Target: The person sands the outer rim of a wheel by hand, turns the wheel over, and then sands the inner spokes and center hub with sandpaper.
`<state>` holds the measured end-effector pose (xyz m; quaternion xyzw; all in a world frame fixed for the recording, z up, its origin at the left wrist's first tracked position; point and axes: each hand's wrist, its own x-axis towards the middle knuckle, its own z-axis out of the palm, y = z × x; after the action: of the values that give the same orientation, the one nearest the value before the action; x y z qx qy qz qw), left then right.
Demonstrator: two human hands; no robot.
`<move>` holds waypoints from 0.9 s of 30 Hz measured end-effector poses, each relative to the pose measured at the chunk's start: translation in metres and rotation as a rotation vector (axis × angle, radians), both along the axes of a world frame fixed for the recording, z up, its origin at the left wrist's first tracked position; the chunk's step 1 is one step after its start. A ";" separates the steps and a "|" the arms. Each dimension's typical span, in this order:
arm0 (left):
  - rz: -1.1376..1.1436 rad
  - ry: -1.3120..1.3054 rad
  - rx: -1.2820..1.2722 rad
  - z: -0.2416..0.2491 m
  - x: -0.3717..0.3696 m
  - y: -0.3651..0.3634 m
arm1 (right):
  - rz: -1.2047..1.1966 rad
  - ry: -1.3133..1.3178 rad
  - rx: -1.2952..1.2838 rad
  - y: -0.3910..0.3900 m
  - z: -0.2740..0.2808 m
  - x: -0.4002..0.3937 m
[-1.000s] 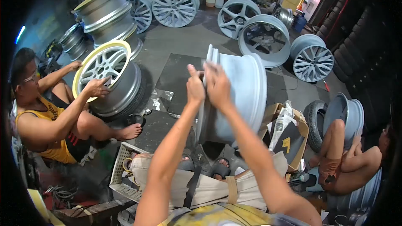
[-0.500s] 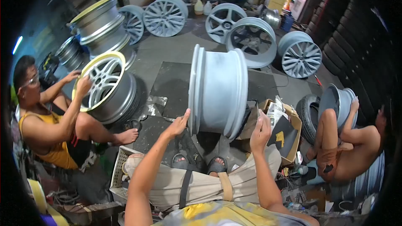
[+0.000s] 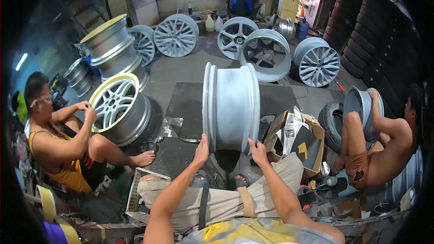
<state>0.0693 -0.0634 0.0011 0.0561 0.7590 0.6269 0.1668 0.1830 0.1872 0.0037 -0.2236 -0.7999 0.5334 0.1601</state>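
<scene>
A light grey wheel rim (image 3: 233, 108) stands upright on its tread in front of me, its barrel facing me and a flange on either side. My left hand (image 3: 202, 151) is on the lower part of the left flange, its fingers partly hidden and closed against the edge. On the lower right flange, my right hand (image 3: 258, 152) grips the edge between thumb and fingers. Below the rim, my sandalled feet show between my knees.
A cardboard box (image 3: 319, 147) with newspaper stands at right, and a white plastic basket (image 3: 134, 195) at left. A person (image 3: 68, 140) at left and another (image 3: 384, 138) at right each handle a wheel. Several grey rims (image 3: 175, 38) stand behind, with stacked tyres (image 3: 361, 47) at right.
My right hand has moved left from beside the box onto the right flange. My left hand has moved slightly lower along the left flange. The rim looks straighter, and the view has tilted up.
</scene>
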 end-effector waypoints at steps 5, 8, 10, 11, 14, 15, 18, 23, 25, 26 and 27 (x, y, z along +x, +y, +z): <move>0.081 0.058 -0.199 0.031 0.007 -0.006 | 0.009 0.087 0.126 -0.006 -0.001 0.005; 0.027 0.016 -0.147 0.056 0.004 -0.012 | -0.018 0.107 0.030 -0.008 0.031 0.014; 0.036 0.065 -0.109 0.072 0.001 -0.009 | -0.044 0.138 -0.183 0.005 0.039 0.010; 0.027 0.088 0.034 0.076 0.002 -0.009 | -0.052 0.217 -0.384 0.012 0.041 0.007; -0.024 0.042 0.201 0.093 -0.005 -0.010 | 0.020 0.406 -0.665 0.020 0.078 0.004; -0.054 0.075 0.154 0.096 -0.011 -0.011 | -0.025 0.390 -0.661 0.027 0.080 -0.002; -0.012 0.315 -0.194 0.126 -0.021 -0.016 | -0.292 0.423 0.054 0.042 0.116 -0.032; 0.220 0.572 -0.088 0.127 -0.062 0.007 | 0.004 0.698 0.697 0.021 0.202 -0.099; 0.265 0.691 -0.084 0.125 -0.073 0.034 | 0.141 0.534 0.806 0.009 0.190 -0.133; 0.286 0.657 -0.208 0.127 -0.074 0.049 | 0.150 0.527 0.810 0.002 0.174 -0.146; 0.306 0.619 -0.331 0.128 -0.078 0.059 | 0.142 0.509 0.929 -0.005 0.155 -0.161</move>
<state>-0.0091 -0.0048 0.1294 0.1013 0.8640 0.4669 -0.1591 0.0221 0.1823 0.1587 0.0619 -0.9007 0.1700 0.3949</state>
